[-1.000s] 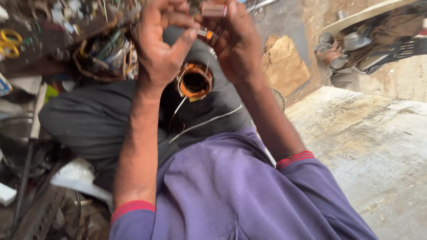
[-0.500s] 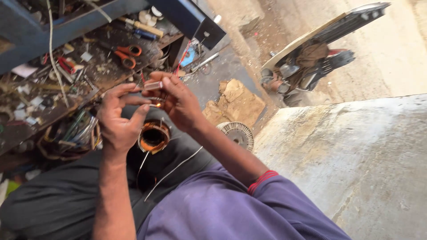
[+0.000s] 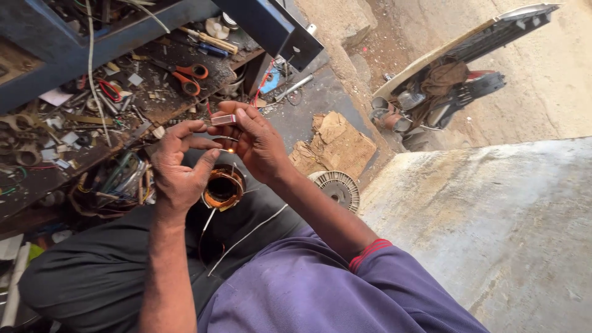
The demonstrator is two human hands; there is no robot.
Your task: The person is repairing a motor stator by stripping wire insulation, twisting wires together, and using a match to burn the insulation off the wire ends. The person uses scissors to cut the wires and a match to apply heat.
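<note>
Both hands sit lower than before, right hand [image 3: 256,145] fingers pinching a small box [image 3: 223,119], left hand [image 3: 179,166] fingers half-curled, holding nothing visible.

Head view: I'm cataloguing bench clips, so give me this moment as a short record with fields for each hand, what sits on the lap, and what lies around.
left hand: fingers raised beside the right hand, pinching thin wire
right hand: holds a small matchbox; a tiny flame glows between the hands
lap: copper wire coil on dark trousers, white leads trailing
workbench: cluttered, orange-handled scissors, scraps
floor: torn cardboard, round fan grille
</note>
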